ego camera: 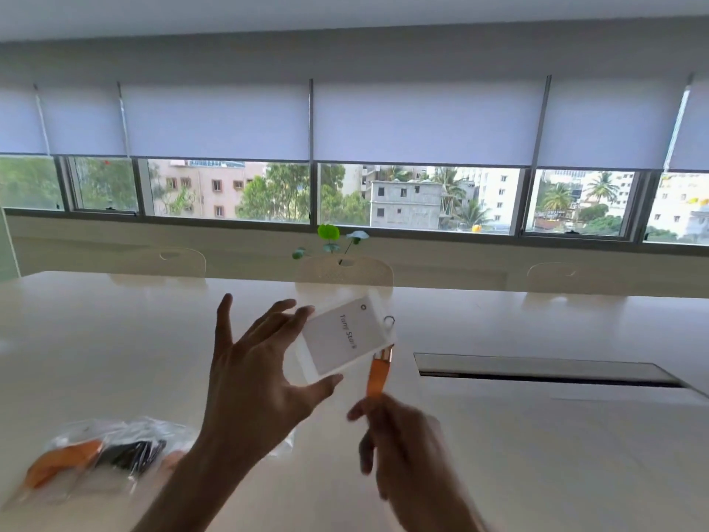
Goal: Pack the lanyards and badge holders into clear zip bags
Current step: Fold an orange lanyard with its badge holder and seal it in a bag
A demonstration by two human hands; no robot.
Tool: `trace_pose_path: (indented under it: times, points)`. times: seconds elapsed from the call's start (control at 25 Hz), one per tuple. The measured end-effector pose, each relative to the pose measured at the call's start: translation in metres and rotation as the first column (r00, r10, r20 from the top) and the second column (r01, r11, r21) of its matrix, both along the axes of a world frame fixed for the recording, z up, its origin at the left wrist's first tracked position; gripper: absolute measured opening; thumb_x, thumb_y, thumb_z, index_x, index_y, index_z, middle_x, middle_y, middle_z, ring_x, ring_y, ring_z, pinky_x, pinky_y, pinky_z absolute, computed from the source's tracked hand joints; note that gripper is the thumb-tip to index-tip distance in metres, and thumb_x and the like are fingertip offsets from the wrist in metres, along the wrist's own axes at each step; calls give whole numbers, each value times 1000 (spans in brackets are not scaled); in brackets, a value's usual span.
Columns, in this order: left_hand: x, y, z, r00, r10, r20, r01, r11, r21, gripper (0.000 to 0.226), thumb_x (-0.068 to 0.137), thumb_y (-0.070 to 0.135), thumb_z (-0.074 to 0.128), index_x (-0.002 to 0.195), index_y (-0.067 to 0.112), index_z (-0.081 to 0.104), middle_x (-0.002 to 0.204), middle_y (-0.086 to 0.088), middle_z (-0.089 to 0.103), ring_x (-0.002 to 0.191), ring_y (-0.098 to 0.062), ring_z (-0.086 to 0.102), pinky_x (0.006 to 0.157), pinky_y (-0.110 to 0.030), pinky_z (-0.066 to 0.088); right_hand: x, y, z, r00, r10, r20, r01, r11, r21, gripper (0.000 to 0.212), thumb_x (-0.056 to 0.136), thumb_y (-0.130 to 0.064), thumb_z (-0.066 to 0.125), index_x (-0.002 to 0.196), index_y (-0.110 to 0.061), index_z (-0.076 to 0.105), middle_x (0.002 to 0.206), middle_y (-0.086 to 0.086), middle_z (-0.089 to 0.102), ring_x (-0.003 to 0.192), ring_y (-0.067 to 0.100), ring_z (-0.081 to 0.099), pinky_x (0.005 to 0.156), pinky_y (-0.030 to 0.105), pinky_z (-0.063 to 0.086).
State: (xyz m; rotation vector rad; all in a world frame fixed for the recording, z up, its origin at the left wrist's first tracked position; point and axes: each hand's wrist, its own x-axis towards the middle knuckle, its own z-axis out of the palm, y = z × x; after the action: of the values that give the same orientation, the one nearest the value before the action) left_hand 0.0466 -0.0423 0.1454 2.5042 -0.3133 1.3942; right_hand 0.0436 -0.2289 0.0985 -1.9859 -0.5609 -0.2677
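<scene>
Your left hand [253, 382] is raised in the centre of the frame with its fingers spread wide; the fingertips and thumb touch the left edges of a clear plastic badge holder with a white name card inside [345, 339], so it holds the holder lightly between thumb and fingers. The holder is up in the air above the white desk [537, 435], tilted, with its printed face towards you. A small metal ring shows at its upper right corner.

From the holder's right edge an orange flat lanyard strap with a copper-coloured metal clip [378, 374] runs down to your right hand [403, 447], low and right of centre. That hand is blurred, but its fingers are curled round the strap and it grips the strap just below the clip.

At the lower left of the frame, a clear zip bag already filled with orange and black lanyards [103, 455] lies on the desk, partly behind your left forearm. Whether it is one bag or several you cannot tell through the blur.

A long grey recessed slot in the desk [537, 368] lies right of centre. Beyond the far edge of the desk stand white chair backs, and a small green plant [330, 240] sits in the middle, below a row of windows with white roller blinds half drawn [422, 120].
</scene>
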Motion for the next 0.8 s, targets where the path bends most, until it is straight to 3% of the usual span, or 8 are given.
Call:
trace_pose_path:
  times: [0.08, 0.16, 0.28, 0.4, 0.56, 0.6, 0.68, 0.8]
  points:
    - [1, -11, -7, 998, 57, 3, -57, 991, 119, 76, 59, 55, 81, 118, 8, 67, 117, -6, 70, 117, -21, 62, 117, -57, 8, -14, 5, 1, 997, 30, 67, -16, 979, -202, 26, 97, -42, 40, 90, -29, 61, 70, 4, 67, 65, 20, 64, 66, 34, 52]
    - [3, -22, -14, 999, 48, 18, -51, 970, 236, 67, 65, 49, 80, 114, 4, 69, 113, -8, 71, 117, -22, 62, 114, -61, 13, -23, 2, 13, 997, 70, 8, -67, 972, -223, 35, 88, -55, 34, 90, -29, 58, 71, 1, 65, 68, 19, 63, 68, 34, 53]
    - [5, -37, -27, 999, -20, -32, 31, 916, 400, 67, 55, 36, 88, 112, 5, 70, 113, -9, 71, 119, -23, 61, 114, -61, 10, -18, -16, 42, 987, 163, 16, -161, 983, -90, 30, 87, -43, 49, 79, -16, 60, 54, -2, 53, 50, 9, 44, 49, 33, 40]
    - [5, -45, -34, 984, -131, -124, 171, 895, 412, 71, 54, 41, 90, 115, 11, 69, 117, -6, 70, 121, -22, 59, 117, -57, 5, 6, -49, 66, 986, 165, -34, -157, 973, 172, 20, 96, -19, 58, 83, -13, 72, 48, -9, 50, 40, 2, 39, 42, 16, 31]
    - [3, -51, -35, 888, -394, -238, 451, 849, 276, 66, 66, 45, 82, 124, 23, 60, 135, 3, 59, 138, -17, 41, 118, -57, 5, 37, -77, 70, 988, 126, -88, -85, 926, 368, 15, 90, -20, 64, 83, -23, 78, 60, 1, 58, 45, 12, 41, 40, 18, 32]
    - [1, -53, -35, 841, -471, -265, 526, 827, 198, 64, 69, 47, 80, 126, 27, 58, 143, 7, 51, 143, -15, 32, 119, -55, 7, 44, -81, 68, 986, 133, -100, -84, 918, 386, 11, 87, -25, 68, 82, -20, 77, 61, 2, 57, 47, 14, 41, 41, 19, 31]
    - [-5, -57, -33, 739, -604, -300, 634, 773, 6, 65, 71, 50, 79, 129, 32, 56, 151, 15, 38, 147, -14, 22, 116, -51, 15, 55, -86, 60, 976, 179, -127, -114, 909, 402, 23, 76, -39, 74, 79, -17, 75, 59, -1, 54, 47, 11, 38, 42, 19, 28]
    - [-13, -56, -24, 606, -741, -289, 710, 668, -223, 74, 64, 40, 89, 130, 25, 59, 143, 16, 50, 142, -15, 33, 112, -37, 32, 67, -83, 50, 932, 312, -183, -231, 903, 363, 37, 63, -59, 79, 66, -22, 71, 55, -5, 52, 45, 7, 41, 44, 17, 33]
